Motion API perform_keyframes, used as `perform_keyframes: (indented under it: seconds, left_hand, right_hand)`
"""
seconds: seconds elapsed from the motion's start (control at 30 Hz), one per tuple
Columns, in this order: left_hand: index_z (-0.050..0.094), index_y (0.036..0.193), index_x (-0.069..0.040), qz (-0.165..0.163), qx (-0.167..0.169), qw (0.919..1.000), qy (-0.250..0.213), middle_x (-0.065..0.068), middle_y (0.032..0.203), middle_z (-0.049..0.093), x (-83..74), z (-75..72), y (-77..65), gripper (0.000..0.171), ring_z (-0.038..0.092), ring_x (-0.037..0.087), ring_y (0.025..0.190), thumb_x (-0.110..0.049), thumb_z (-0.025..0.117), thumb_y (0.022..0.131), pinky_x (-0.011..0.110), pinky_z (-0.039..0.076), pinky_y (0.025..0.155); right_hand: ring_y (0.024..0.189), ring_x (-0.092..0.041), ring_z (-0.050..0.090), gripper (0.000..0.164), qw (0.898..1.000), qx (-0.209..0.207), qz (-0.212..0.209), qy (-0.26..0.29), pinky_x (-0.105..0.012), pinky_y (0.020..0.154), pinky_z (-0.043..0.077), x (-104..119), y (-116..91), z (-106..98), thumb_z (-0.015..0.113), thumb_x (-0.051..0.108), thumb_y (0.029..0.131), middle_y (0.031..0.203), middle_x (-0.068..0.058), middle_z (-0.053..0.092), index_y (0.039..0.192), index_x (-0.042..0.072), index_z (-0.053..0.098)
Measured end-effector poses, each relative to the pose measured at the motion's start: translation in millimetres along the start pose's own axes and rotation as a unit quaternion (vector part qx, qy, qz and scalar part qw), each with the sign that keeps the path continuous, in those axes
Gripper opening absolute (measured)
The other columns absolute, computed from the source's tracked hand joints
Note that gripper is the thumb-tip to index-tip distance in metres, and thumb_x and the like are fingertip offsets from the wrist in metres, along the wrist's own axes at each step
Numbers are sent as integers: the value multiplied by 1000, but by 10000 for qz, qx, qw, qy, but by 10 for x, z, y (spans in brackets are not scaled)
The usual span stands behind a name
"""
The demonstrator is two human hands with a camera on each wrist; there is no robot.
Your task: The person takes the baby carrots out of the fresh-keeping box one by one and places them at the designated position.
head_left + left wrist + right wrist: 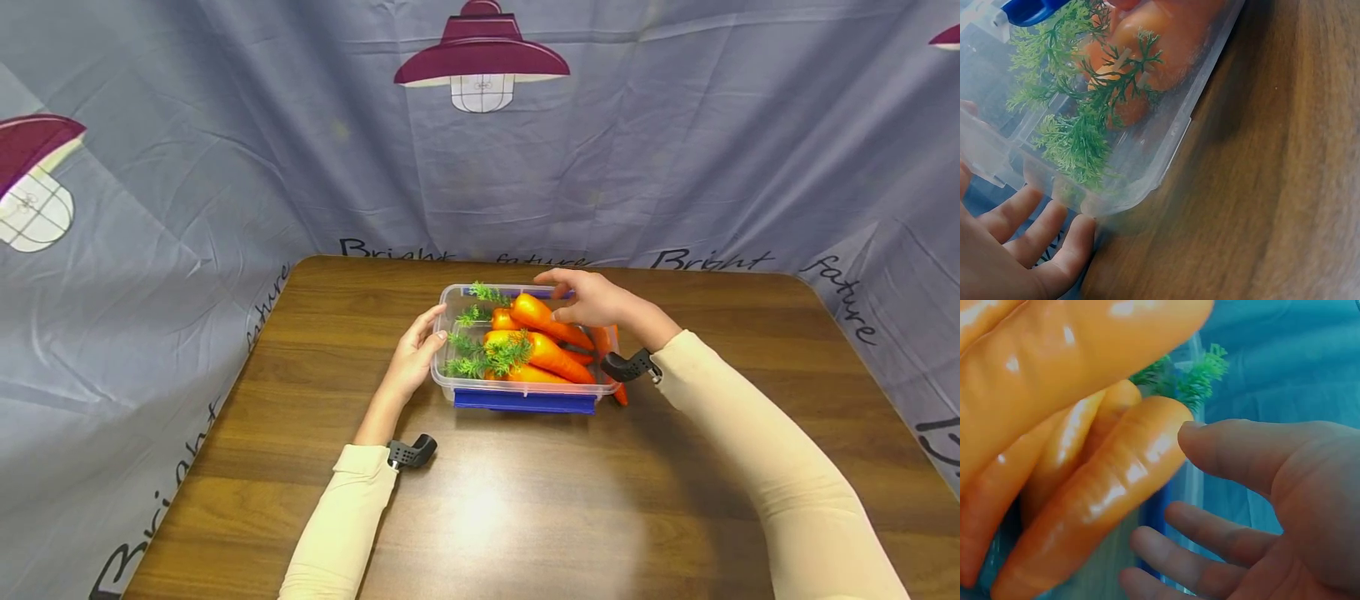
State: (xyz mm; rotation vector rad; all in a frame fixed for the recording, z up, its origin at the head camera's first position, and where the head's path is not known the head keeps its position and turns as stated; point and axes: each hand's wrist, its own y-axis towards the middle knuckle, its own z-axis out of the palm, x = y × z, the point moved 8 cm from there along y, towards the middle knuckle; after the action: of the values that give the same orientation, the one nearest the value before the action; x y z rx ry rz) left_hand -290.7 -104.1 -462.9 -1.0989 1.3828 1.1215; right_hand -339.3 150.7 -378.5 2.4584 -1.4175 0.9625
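Note:
A clear plastic box (465,386) with blue clips holds several toy carrots (551,357) with green leafy tops (465,367). My left hand (412,357) rests against the box's left end; in the left wrist view its fingertips (1079,228) touch the end wall from outside. Over the far right part of the box hovers my right hand (592,300), its fingers apart and holding nothing. The right wrist view shows its thumb (1229,447) beside the thick end of one carrot (1110,494); whether they touch I cannot tell.
An orange carrot tip (621,396) shows on the table at the box's right end. The wooden table (510,500) ends at the back against a grey-blue curtain (622,167) printed with lamps and writing.

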Motion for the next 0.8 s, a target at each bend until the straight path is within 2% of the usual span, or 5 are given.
perform_keyframes:
  seconds: [0.13,0.33,0.47,0.8]
  left_hand:
    - [41,154,-10,-23,16,10000,36,19,165,34,11,0,-2,51,39,41,148,-9,49,104,56,39,119]
    - [41,154,-10,10,12,10000,98,19,164,34,1,-1,-1,50,41,41,146,-9,48,105,56,41,118]
    - [40,155,-10,36,37,10000,39,20,163,36,-21,7,-4,51,42,41,146,-8,49,104,56,41,117]
    - [40,154,-7,33,59,10000,-54,23,162,37,-5,1,1,51,42,42,145,-6,48,104,58,41,117]
  right_hand:
    - [120,-41,65,60,9994,38,-71,-329,-54,101,55,45,90,90,68,5,92,132,-27,64,149,8,48]
    - [120,-40,64,62,9967,159,26,-792,-53,101,54,67,192,247,67,5,92,132,-25,65,150,10,48]
    - [122,-40,62,66,9959,201,119,-873,-53,100,54,74,211,293,68,4,91,135,-24,64,153,12,46]
    - [116,-39,62,66,9956,102,-50,-929,-53,97,54,71,234,300,69,4,90,131,-22,65,152,12,47]
